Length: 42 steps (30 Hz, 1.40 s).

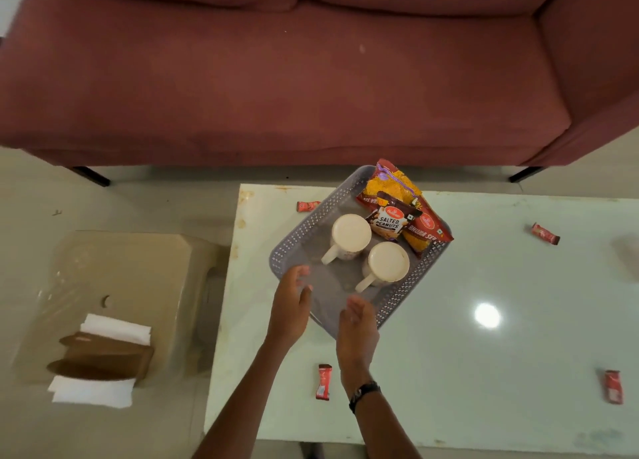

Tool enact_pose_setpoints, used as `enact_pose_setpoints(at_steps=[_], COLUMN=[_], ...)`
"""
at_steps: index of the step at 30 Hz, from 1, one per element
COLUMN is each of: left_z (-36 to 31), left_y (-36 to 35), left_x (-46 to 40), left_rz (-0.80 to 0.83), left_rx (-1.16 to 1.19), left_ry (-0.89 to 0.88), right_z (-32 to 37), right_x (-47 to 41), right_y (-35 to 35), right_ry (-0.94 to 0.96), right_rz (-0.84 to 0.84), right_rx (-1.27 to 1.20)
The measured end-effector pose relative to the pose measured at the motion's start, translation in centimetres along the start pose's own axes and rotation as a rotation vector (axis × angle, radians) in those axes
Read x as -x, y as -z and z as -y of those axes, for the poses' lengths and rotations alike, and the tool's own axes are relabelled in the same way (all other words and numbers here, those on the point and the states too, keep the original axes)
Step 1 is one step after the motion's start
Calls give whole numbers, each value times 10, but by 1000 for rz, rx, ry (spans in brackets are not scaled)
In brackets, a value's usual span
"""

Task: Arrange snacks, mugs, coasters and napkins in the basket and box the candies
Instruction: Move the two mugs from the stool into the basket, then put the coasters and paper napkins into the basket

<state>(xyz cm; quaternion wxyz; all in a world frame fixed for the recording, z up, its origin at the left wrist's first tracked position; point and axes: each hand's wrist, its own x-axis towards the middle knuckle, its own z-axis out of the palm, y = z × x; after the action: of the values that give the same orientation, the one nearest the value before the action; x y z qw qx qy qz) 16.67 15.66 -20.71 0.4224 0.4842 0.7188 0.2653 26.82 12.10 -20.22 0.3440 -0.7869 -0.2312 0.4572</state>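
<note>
Both hands hang open over the basket's near corner: left hand (pixel 289 308), right hand (pixel 356 330), neither gripping anything. The grey basket (pixel 300 239) sits mid-frame, its far corner poking past the table's (pixel 484 372) back edge. Two mugs (pixel 350 234) inside, snack packs (pixel 397 202) behind. Candies (pixel 323 382) scattered around, loads of bare tabletop on the right.

"SALTED PEANUTS" on small dark packet (pixel 389 220); partial "BHUJIA SEV" on red-orange bag (pixel 420 220) at its 3 o'clock; candy wrapper text unreadable.
</note>
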Motion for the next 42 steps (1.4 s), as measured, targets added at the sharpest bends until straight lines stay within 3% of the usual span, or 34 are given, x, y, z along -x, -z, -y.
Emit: enact_pose_setpoints(at_steps=[6, 11, 16, 20, 26, 32, 37, 42], left_z=[22, 60, 108, 134, 162, 170, 165, 140], left_y=[59, 112, 157, 186, 223, 233, 226, 214], left_x=[56, 95, 126, 132, 115, 105, 107, 111], left_rz=[-171, -417, -703, -878, -795, -703, -695, -687], left_rx=[224, 457, 461, 486, 574, 644, 630, 515], left_ry=[124, 293, 376, 453, 597, 657, 598, 462], right_z=[29, 39, 30, 21, 6, -10, -15, -3], right_x=[49, 100, 148, 168, 176, 173, 173, 170], right_y=[-39, -97, -162, -203, -247, -261, -256, -228], right_ry=[285, 418, 510, 614, 765, 959, 1030, 983], right_rz=[305, 575, 847, 925, 969, 873, 833, 827], right_rx=[172, 252, 399, 524, 853, 1041, 1010, 839])
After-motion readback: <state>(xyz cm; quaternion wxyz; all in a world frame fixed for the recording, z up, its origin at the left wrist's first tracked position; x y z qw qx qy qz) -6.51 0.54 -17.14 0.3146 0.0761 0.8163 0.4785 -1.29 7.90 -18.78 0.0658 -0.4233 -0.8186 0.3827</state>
